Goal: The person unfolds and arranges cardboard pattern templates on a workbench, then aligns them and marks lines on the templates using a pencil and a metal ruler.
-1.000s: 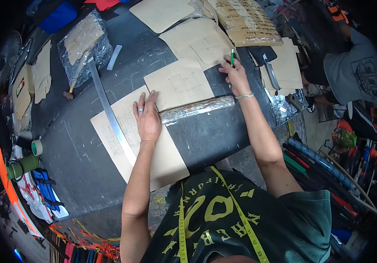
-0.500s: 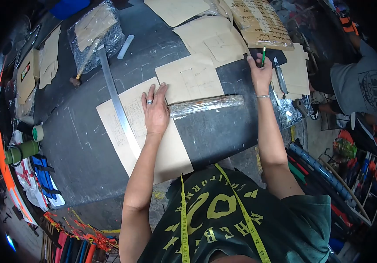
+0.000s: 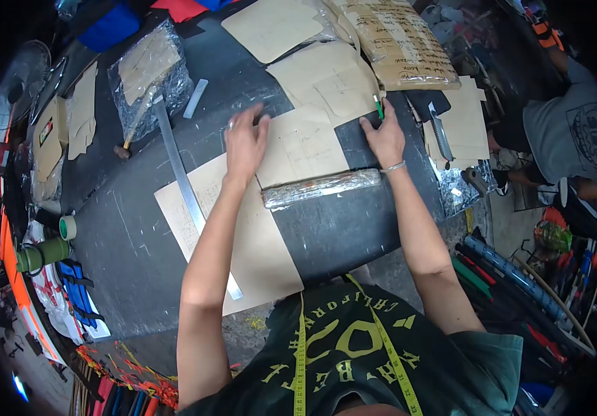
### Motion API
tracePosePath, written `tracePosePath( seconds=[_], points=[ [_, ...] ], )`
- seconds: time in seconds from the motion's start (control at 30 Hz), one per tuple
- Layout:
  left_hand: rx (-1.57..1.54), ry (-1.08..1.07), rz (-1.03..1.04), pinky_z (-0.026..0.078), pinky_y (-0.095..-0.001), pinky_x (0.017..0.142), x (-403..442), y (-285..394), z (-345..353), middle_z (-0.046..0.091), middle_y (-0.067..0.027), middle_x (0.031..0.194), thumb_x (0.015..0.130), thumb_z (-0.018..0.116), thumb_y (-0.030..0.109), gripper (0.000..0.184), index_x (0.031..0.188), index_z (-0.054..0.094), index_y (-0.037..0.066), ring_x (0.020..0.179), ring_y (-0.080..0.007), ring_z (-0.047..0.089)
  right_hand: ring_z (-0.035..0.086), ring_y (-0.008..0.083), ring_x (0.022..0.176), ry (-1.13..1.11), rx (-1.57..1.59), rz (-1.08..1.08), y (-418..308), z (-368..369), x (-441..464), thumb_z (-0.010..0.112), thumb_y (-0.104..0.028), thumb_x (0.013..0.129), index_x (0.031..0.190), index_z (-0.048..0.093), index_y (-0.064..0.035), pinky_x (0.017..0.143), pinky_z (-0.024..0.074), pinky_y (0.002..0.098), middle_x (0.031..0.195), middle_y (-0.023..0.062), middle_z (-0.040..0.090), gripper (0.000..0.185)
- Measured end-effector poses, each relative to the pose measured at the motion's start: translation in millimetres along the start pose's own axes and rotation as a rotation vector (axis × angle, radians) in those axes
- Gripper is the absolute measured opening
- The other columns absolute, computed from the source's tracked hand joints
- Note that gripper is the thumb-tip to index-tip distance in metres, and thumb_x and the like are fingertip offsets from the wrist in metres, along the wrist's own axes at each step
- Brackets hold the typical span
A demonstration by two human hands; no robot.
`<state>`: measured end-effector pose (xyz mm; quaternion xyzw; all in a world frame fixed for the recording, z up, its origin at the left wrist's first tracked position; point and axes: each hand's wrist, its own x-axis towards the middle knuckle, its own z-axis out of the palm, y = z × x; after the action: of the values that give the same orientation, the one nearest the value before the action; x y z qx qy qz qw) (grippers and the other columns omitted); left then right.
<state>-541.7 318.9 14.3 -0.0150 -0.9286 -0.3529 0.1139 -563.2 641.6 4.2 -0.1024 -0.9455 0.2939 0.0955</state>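
My left hand (image 3: 245,148), a ring on one finger, is over the manila pattern sheets with its fingers apart and holds nothing. My right hand (image 3: 386,142) grips a slim green pen (image 3: 379,106) beside the right edge of the upper sheet (image 3: 305,142). Between my forearms lies a long bar wrapped in clear tape (image 3: 322,188), across the lower edge of that sheet. A steel ruler (image 3: 179,166) slants over the lower sheet (image 3: 263,249), which has handwriting on it; my left forearm hides part of both.
A cutter knife (image 3: 442,139) lies on sheets at the right, near a co-worker in a grey shirt (image 3: 565,132). A hammer (image 3: 125,148), a plastic-wrapped packet (image 3: 149,73) and a tape roll (image 3: 67,227) are at the left. A bulky brown package (image 3: 406,48) sits at the back.
My left hand has lifted off the lower sheet and shifted away from me. My right hand has moved left with the green pen. The camera view has also shifted slightly.
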Motion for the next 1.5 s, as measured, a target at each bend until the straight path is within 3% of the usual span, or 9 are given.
tracePosePath(
  seconds=[0.17, 0.3, 0.4, 0.5, 0.83, 0.97, 1.0, 1.23, 1.5],
  points=[
    [0.154, -0.055, -0.15, 0.037, -0.0528, 0.115, 87.7, 13.1, 50.5, 0.068, -0.0205, 0.134, 0.1, 0.065, 0.036, 0.059, 0.148, 0.049, 0.008, 0.135, -0.0456, 0.053, 0.068, 0.0383, 0.109, 0.081, -0.173, -0.156, -3.8, 3.7, -6.3, 0.073, -0.041, 0.091, 0.144, 0.052, -0.0059, 0.094, 0.0532, 0.0491, 0.139, 0.0157, 0.064, 0.067],
    [-0.011, -0.131, -0.287, 0.045, -0.0512, 0.108, 120.0, 33.4, 62.3, 0.072, -0.018, 0.115, 0.094, 0.074, 0.032, 0.076, 0.155, 0.038, 0.004, 0.118, -0.0403, 0.064, 0.065, 0.0339, 0.108, 0.1, -0.259, -0.28, 11.1, -0.1, -2.9, 0.067, -0.04, 0.095, 0.142, 0.054, -0.0068, 0.093, 0.0499, 0.0504, 0.141, 0.0125, 0.062, 0.059],
    [-0.362, 0.068, -0.229, 0.053, -0.0415, 0.094, 125.0, 50.4, 72.2, 0.072, -0.0131, 0.103, 0.089, 0.082, 0.022, 0.083, 0.156, 0.037, 0.001, 0.098, -0.0288, 0.069, 0.063, 0.0337, 0.11, 0.115, -0.271, -0.259, 11.8, 1.8, -3.1, 0.067, -0.039, 0.095, 0.145, 0.055, -0.0133, 0.094, 0.0494, 0.0506, 0.141, 0.0116, 0.061, 0.057],
    [-0.549, 0.002, -0.138, 0.053, -0.0273, 0.083, 139.2, 52.6, 75.2, 0.073, -0.0127, 0.11, 0.084, 0.087, 0.013, 0.088, 0.154, 0.036, -0.005, 0.092, -0.0153, 0.068, 0.063, 0.0339, 0.111, 0.1, -0.305, -0.249, 11.3, 0.2, -3.2, 0.066, -0.039, 0.096, 0.147, 0.055, -0.0215, 0.095, 0.0496, 0.0512, 0.144, 0.0112, 0.058, 0.055],
    [-0.716, 0.326, -0.216, 0.05, -0.0264, 0.073, 213.3, -53.4, 74.3, 0.071, -0.0045, 0.088, 0.089, 0.085, 0.021, 0.045, 0.123, 0.065, 0.0, 0.078, -0.0098, 0.062, 0.062, 0.0313, 0.109, 0.079, -0.343, -0.231, 8.3, 1.1, -1.3, 0.063, -0.04, 0.097, 0.135, 0.066, -0.0257, 0.094, 0.0481, 0.0495, 0.145, 0.0104, 0.057, 0.041],
    [-1.052, 0.232, -0.285, 0.049, -0.0272, 0.075, 214.4, -65.2, 75.5, 0.07, -0.0042, 0.094, 0.097, 0.077, 0.025, 0.036, 0.122, 0.063, 0.002, 0.086, -0.0103, 0.062, 0.058, 0.031, 0.111, 0.069, -0.354, -0.263, 8.0, 1.9, -0.6, 0.064, -0.039, 0.097, 0.135, 0.067, -0.0249, 0.094, 0.0465, 0.0491, 0.143, 0.007, 0.058, 0.041],
    [-1.13, 0.137, -0.353, 0.054, -0.0333, 0.08, 204.8, -51.2, 68.5, 0.069, -0.0059, 0.11, 0.102, 0.069, 0.021, 0.03, 0.127, 0.059, 0.007, 0.097, -0.0148, 0.067, 0.057, 0.031, 0.111, 0.068, -0.347, -0.266, 8.6, 2.9, -0.2, 0.064, -0.039, 0.097, 0.135, 0.067, -0.0247, 0.095, 0.0462, 0.049, 0.142, 0.0063, 0.058, 0.041],
    [-1.05, -0.028, -0.25, 0.052, -0.0298, 0.095, 182.3, -61.8, 93.9, 0.072, -0.0106, 0.12, 0.104, 0.066, 0.021, 0.036, 0.131, 0.064, -0.003, 0.105, -0.0157, 0.066, 0.057, 0.0308, 0.111, 0.062, -0.356, -0.267, 6.6, 2.3, -0.7, 0.064, -0.038, 0.097, 0.134, 0.069, -0.0247, 0.095, 0.0457, 0.0481, 0.142, 0.0047, 0.059, 0.039],
    [-0.773, 0.061, -0.246, 0.053, -0.0281, 0.092, 181.7, -65.3, 103.1, 0.075, -0.0126, 0.114, 0.099, 0.072, 0.017, 0.047, 0.138, 0.062, -0.007, 0.101, -0.0149, 0.068, 0.057, 0.0306, 0.113, 0.073, -0.341, -0.26, 7.0, 5.4, -0.2, 0.064, -0.038, 0.097, 0.133, 0.069, -0.025, 0.097, 0.0453, 0.0481, 0.141, 0.004, 0.06, 0.039]
  ],
)
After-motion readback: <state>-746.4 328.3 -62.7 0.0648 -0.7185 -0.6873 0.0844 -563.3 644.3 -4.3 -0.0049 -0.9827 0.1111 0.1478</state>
